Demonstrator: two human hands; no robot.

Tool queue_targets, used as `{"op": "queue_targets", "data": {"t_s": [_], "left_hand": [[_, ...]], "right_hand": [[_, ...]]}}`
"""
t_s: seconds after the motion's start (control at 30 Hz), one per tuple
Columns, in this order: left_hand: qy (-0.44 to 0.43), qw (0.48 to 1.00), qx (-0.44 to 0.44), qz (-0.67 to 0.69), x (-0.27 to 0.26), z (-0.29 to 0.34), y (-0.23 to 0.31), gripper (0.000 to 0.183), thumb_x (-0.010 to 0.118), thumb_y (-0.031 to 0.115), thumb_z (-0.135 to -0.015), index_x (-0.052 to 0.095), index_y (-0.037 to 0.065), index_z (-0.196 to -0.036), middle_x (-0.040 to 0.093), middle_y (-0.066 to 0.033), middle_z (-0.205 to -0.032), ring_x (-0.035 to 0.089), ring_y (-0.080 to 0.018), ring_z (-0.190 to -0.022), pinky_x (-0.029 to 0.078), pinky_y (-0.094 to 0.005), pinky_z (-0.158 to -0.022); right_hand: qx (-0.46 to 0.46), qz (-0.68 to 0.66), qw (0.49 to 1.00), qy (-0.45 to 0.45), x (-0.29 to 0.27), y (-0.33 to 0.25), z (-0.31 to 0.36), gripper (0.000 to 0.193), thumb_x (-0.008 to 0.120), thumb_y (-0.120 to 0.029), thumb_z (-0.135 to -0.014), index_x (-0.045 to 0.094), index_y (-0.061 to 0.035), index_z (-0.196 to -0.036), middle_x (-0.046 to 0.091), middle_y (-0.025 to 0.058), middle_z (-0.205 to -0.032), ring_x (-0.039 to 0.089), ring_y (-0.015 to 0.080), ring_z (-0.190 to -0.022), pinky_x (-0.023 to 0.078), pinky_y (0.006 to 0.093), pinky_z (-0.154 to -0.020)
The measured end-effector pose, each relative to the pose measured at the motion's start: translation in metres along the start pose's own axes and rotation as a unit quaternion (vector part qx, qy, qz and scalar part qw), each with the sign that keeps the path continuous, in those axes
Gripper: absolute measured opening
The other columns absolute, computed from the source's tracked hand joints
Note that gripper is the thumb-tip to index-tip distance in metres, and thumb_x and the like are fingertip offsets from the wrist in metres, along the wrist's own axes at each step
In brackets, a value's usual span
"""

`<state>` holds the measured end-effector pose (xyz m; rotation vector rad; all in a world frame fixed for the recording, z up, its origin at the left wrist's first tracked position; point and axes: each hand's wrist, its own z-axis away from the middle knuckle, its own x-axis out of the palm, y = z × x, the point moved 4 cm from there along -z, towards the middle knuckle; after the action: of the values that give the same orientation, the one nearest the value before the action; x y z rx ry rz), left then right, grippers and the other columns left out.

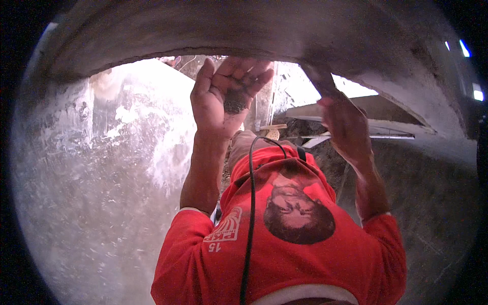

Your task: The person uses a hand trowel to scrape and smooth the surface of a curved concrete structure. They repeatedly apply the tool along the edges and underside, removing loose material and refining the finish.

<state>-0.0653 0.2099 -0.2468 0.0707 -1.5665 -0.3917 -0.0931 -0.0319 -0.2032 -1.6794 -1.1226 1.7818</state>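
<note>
My left hand (226, 99) is raised palm up, with its fingers lightly curled and the thumb apart. A small dark grey, wet-looking lump of mortar (235, 102) lies cupped in its palm. To the right, my right hand (346, 124) is closed round the handle end of a trowel (320, 80), its dark flat blade pointing up and left. The blade's tip reaches the lower edge of a curved grey cement surface (218, 30) overhead; blur hides whether it presses there. My left fingertips are just under that same edge.
A rough grey wall (101, 203) stands on the left, brightly lit near its top. On the right is a dark wall (432, 203), below a pale ledge (376, 109). A black cable (251, 203) runs down my red shirt (223, 264).
</note>
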Motion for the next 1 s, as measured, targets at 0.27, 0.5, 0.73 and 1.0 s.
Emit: {"op": "queue_targets", "data": {"t_s": [0.27, 0.5, 0.73, 1.0], "left_hand": [[-0.057, 0.998, -0.006, -0.010, -0.013, -0.010, -0.004, 0.064, 0.026, 0.048, -0.107, 0.061, 0.000, -0.130, 0.060, -0.0219, -0.136, 0.049, -0.0397, -0.135, 0.031, -0.0562, -0.117], [0.093, 0.995, 0.016, -0.018, -0.008, -0.001, 0.002, 0.064, 0.028, 0.048, -0.106, 0.056, -0.003, -0.133, 0.059, -0.0242, -0.136, 0.050, -0.0392, -0.135, 0.034, -0.0555, -0.116], [0.191, 0.935, 0.068, -0.290, -0.015, 0.002, 0.012, 0.065, 0.036, 0.050, -0.105, 0.050, -0.005, -0.135, 0.049, -0.0256, -0.146, 0.039, -0.0348, -0.142, 0.025, -0.0520, -0.118], [0.106, 0.985, 0.065, -0.122, -0.006, -0.006, 0.010, 0.064, 0.034, 0.049, -0.105, 0.045, -0.003, -0.140, 0.049, -0.0227, -0.144, 0.039, -0.0375, -0.141, 0.022, -0.0539, -0.119]], "right_hand": [[-0.097, 0.076, 0.992, -0.018, 0.019, -0.041, -0.036, 0.024, 0.048, -0.019, -0.104, 0.064, -0.0026, -0.110, 0.059, 0.0094, -0.068, 0.057, 0.0211, -0.056, 0.046, 0.0347, -0.055], [-0.056, 0.116, 0.991, -0.020, -0.008, -0.007, -0.014, 0.023, 0.048, -0.019, -0.104, 0.064, -0.0041, -0.110, 0.057, 0.0078, -0.067, 0.056, 0.0185, -0.057, 0.048, 0.0360, -0.056], [-0.125, 0.156, 0.980, -0.015, 0.006, -0.014, -0.018, 0.022, 0.049, -0.019, -0.104, 0.065, -0.0046, -0.109, 0.060, 0.0078, -0.069, 0.058, 0.0174, -0.057, 0.049, 0.0356, -0.058], [-0.097, 0.058, 0.993, -0.041, 0.038, -0.049, -0.047, 0.025, 0.046, -0.020, -0.105, 0.065, -0.0039, -0.109, 0.054, 0.0069, -0.062, 0.054, 0.0186, -0.054, 0.046, 0.0346, -0.055]]}}
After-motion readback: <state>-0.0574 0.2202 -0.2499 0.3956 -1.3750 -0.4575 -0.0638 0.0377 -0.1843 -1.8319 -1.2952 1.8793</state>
